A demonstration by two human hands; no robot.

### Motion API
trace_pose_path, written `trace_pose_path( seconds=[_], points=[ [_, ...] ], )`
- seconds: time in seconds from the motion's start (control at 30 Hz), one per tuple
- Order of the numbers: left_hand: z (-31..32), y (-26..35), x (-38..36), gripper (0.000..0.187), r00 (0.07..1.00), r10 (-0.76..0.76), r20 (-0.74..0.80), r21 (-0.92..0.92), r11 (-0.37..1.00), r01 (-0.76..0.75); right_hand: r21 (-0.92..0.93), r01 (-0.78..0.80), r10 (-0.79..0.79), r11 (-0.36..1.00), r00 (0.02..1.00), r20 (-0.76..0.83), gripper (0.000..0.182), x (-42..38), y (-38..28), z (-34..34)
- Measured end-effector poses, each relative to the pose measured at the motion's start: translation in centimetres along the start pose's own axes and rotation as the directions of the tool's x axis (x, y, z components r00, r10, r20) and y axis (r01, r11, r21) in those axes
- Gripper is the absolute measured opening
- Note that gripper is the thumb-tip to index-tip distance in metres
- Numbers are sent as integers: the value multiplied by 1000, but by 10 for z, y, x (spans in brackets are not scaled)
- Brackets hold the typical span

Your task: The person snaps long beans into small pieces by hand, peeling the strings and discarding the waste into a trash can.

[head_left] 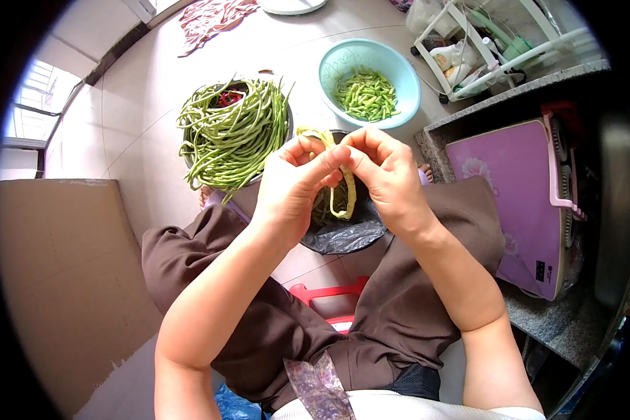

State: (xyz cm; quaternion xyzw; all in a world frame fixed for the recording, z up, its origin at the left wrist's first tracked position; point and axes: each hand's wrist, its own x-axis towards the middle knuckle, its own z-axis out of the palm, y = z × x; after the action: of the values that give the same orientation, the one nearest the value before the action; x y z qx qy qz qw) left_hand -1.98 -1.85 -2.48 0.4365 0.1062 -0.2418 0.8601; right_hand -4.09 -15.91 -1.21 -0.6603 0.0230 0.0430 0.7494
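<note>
A pale yellow-green long bean (343, 203) hangs in a loop between my hands, over a bin lined with a black bag (346, 236). My left hand (294, 175) is closed on the bean, thumb against fingers. Close beside it my right hand (385, 171) pinches at the same bean, the fingertips of both hands nearly touching. Left of the hands lies a large heap of long green beans (224, 140) in a dark container. Beyond the hands, a light blue basin (407, 87) holds short cut bean pieces (367, 96).
A red stool (322, 292) shows between my knees. Cardboard (56, 266) stands at the left. At the right are a purple panel (514, 203) on a stone ledge (560, 325) and a white rack (469, 87). A patterned cloth (210, 21) lies on the floor at the far left.
</note>
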Motion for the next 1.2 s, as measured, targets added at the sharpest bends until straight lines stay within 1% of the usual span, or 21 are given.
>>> trace_pose_path(
  seconds=[0.07,0.13,0.2,0.27,0.3,0.43,0.5,0.53,0.6,0.67,0.73,0.77,0.83,0.87,0.93,1.0,1.07,1.1,1.13,1.17,1.2],
  points=[
    [-1,-3,0,22,1000,-4,15,21,1000,4,1,12,-12,1000,1000,4,13,-1,3,-1],
    [-1,-4,1,21,1000,-13,19,-57,998,14,140,-57,56,988,998,16,14,-1,4,-1],
    [1,0,1,21,999,-19,37,-69,997,21,183,-94,95,979,995,6,14,1,0,-2],
    [3,5,0,21,998,-24,55,-81,996,29,360,-146,146,921,989,27,13,3,-1,-4],
    [5,7,0,21,998,-34,55,-81,996,38,392,-177,171,903,984,49,13,3,-3,-6],
    [3,7,3,21,997,-49,60,-60,997,52,398,-204,199,894,978,55,13,5,-3,-10],
    [-1,8,6,20,998,-26,56,-58,998,30,313,-196,207,929,978,-2,15,6,-1,-14],
    [-3,9,7,20,999,-3,52,-56,998,6,313,-195,206,930,979,-1,15,6,-2,-15],
    [-5,12,7,21,999,14,34,-55,998,-12,194,-221,215,956,975,54,16,5,-5,-16],
    [-4,15,7,22,998,60,15,-74,996,-58,175,-218,207,960,975,81,15,5,-6,-16],
    [-6,15,8,23,998,61,32,-75,995,-58,165,-189,184,968,982,46,13,4,-8,-13],
    [-6,15,8,24,999,44,24,-87,995,-42,165,-190,185,968,982,46,13,4,-7,-13],
    [-6,17,7,24,999,28,16,-99,995,-27,77,-110,110,991,994,6,13,3,-6,-11],
    [-5,20,6,25,999,5,37,-115,993,0,77,-110,110,991,994,6,13,3,-6,-11],
    [-4,21,4,25,998,-19,59,-130,991,26,12,-41,42,999,999,-8,15,2,-5,-8],
    [-2,19,3,24,998,-50,42,-107,993,55,-27,-46,46,999,999,-15,15,0,-9,-6],
    [-5,11,4,23,999,-34,22,-75,996,36,-66,-52,51,996,998,-23,15,-1,-9,-3],
    [-6,7,4,22,1000,-17,3,-43,999,17,-111,-23,19,994,999,-34,14,-1,-8,-1],
    [-2,6,3,22,999,-48,-18,-33,998,48,-155,6,-12,988,999,-42,14,-2,-8,0],
    [1,3,2,22,998,-54,-25,-37,998,53,-251,42,-55,967,997,-48,13,-2,-11,2],
    [1,1,1,22,998,-60,-32,-41,997,58,-251,41,-55,967,997,-47,13,-1,-10,3]
  ],
)
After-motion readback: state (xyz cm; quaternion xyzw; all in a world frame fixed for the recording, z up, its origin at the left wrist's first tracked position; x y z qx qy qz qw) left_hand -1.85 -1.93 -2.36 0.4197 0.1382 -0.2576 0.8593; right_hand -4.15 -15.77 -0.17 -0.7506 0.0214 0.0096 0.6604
